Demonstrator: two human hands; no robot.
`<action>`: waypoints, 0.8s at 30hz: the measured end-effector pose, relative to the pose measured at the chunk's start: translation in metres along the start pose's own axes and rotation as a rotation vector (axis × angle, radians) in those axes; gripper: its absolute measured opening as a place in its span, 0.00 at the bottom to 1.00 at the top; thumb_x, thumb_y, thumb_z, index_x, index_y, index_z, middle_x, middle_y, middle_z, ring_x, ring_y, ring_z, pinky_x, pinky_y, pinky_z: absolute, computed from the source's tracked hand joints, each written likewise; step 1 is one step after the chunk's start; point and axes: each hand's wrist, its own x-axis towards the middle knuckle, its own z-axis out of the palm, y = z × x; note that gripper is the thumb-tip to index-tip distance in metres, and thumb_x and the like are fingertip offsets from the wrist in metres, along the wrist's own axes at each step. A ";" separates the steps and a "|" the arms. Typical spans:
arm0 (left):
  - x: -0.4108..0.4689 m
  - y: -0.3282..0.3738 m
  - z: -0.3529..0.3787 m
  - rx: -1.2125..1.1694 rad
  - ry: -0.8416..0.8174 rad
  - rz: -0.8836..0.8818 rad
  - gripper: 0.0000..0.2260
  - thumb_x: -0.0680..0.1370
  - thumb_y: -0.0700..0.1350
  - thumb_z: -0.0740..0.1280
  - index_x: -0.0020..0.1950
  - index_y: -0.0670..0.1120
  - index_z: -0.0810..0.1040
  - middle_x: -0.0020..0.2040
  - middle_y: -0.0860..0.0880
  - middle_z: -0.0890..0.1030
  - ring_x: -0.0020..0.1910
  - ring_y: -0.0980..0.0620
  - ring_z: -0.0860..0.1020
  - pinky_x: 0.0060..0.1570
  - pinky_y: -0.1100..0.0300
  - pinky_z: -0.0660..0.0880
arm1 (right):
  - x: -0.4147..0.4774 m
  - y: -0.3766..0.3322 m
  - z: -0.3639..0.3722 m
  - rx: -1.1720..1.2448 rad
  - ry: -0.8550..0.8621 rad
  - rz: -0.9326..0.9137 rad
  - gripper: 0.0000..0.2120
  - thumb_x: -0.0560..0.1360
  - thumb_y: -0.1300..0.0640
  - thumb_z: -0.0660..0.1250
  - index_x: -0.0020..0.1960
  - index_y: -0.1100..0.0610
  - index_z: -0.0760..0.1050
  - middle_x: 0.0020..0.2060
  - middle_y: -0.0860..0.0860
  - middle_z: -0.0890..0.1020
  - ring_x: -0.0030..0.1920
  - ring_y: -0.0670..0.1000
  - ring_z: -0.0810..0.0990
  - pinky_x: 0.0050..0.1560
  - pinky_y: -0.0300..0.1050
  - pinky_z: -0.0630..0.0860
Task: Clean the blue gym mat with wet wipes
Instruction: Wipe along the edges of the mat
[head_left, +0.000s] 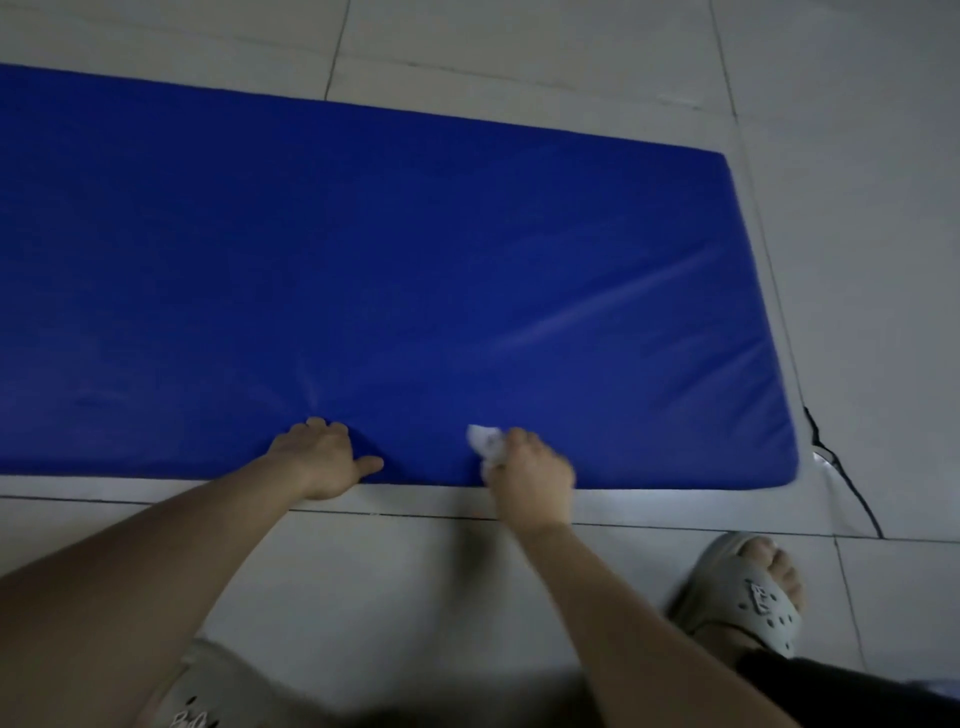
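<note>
The blue gym mat (395, 270) lies flat on the tiled floor and fills most of the view. My left hand (322, 460) presses on its near edge, fingers spread and thumb out to the right. A little to the right, my right hand (535, 475) grips a crumpled white wet wipe (485, 441) and holds it against the mat close to the near edge. Faint streaks shine on the mat's right part.
Pale floor tiles (857, 156) surround the mat. A thin black cable (841, 467) runs along the floor past the mat's right near corner. My foot in a grey clog (748, 592) stands at lower right, another clog (208, 691) at the bottom left.
</note>
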 end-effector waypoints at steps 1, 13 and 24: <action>-0.001 0.000 0.001 -0.005 0.008 0.001 0.36 0.78 0.73 0.55 0.74 0.47 0.66 0.72 0.44 0.67 0.68 0.43 0.69 0.68 0.49 0.69 | -0.001 0.033 -0.006 -0.010 0.018 0.078 0.10 0.80 0.49 0.59 0.51 0.54 0.74 0.45 0.51 0.81 0.41 0.53 0.80 0.38 0.44 0.72; -0.005 0.001 0.001 0.040 0.038 0.002 0.35 0.79 0.72 0.53 0.73 0.47 0.67 0.71 0.43 0.68 0.66 0.43 0.71 0.65 0.50 0.70 | -0.009 -0.038 0.009 0.168 -0.033 0.002 0.23 0.86 0.49 0.50 0.76 0.60 0.63 0.57 0.54 0.80 0.54 0.53 0.80 0.51 0.47 0.77; -0.003 -0.001 0.003 0.032 0.038 0.003 0.35 0.78 0.73 0.53 0.72 0.48 0.67 0.70 0.45 0.69 0.66 0.44 0.71 0.64 0.51 0.71 | 0.001 -0.007 0.000 0.036 -0.046 -0.132 0.10 0.81 0.52 0.60 0.56 0.56 0.75 0.49 0.53 0.81 0.46 0.55 0.81 0.37 0.44 0.72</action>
